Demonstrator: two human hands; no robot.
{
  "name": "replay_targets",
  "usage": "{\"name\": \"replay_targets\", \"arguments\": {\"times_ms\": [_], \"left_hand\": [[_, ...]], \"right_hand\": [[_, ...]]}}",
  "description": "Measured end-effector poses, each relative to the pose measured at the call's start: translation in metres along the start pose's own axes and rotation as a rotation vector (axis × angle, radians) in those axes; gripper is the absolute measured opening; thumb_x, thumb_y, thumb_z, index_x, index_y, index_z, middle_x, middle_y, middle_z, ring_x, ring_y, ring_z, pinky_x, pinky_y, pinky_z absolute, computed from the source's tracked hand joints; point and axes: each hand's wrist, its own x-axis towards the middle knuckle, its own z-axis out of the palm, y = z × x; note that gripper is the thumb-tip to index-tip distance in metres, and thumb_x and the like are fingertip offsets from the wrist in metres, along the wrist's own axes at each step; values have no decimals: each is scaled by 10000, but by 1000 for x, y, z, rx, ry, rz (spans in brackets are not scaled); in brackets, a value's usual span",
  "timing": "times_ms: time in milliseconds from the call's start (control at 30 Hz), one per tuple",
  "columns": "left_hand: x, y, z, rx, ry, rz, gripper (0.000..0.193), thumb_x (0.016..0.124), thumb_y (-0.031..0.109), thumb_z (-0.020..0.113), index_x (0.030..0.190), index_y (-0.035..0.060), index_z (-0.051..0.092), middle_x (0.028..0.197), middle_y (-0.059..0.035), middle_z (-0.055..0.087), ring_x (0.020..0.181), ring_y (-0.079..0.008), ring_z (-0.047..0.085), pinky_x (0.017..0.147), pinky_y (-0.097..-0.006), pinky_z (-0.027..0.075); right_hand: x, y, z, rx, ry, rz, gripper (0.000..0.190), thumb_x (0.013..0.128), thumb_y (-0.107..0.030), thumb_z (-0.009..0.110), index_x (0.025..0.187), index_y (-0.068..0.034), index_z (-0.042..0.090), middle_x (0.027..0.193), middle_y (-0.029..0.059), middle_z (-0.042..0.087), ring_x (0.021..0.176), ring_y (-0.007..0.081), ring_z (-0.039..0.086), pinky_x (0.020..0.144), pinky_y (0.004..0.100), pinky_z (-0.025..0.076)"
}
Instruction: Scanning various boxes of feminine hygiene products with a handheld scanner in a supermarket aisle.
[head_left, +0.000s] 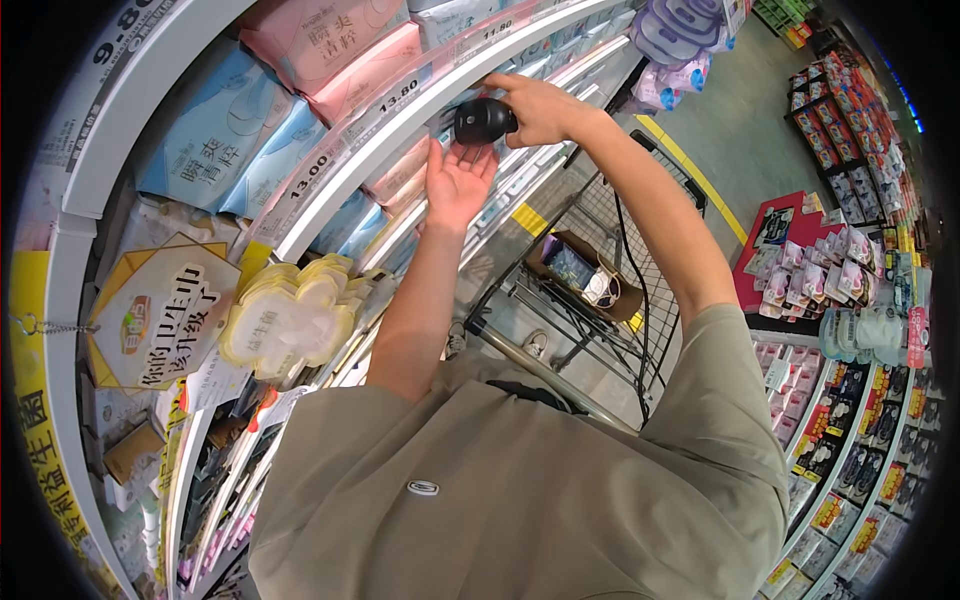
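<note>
My right hand (536, 109) grips a black rounded device (481, 122), its narrower end inside my fingers. The index finger reaches toward the white shelf edge (420, 97). Just below the device, my left hand (459, 184) is turned palm up with its fingers apart. Its fingertips come close to the device; whether they touch it, I cannot tell. Both hands are in front of shelves stocked with pink packs (401, 176) and blue packs (349, 221) of sanitary pads. The device's far side is hidden and a little blurred.
A wire shopping cart (600, 210) stands beside me, carrying an open cardboard box (626, 300); a black cable (637, 330) hangs over it. Flower-shaped hanging signs (281, 322) and a hexagonal sign (161, 315) jut from the left shelves. More stocked shelves (847, 450) stand at right.
</note>
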Motion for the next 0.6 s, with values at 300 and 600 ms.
{"name": "replay_targets", "arguments": {"times_ms": [300, 600], "left_hand": [[2, 2, 12, 12, 158, 41, 474, 880, 463, 533, 1063, 26, 522, 1111, -119, 520, 1089, -269, 490, 1004, -452, 379], [7, 5, 6, 62, 137, 9, 343, 862, 418, 560, 954, 91, 606, 956, -66, 604, 912, -217, 575, 921, -415, 441]], "right_hand": [[3, -9, 4, -88, 74, -26, 354, 604, -224, 670, 871, 8, 657, 1200, 122, 506, 1092, 293, 503, 899, 375, 457], [32, -28, 5, -12, -233, 85, 400, 602, -253, 685, 908, 3, 650, 1077, 162, 567, 1069, 319, 517, 877, 384, 460]]}}
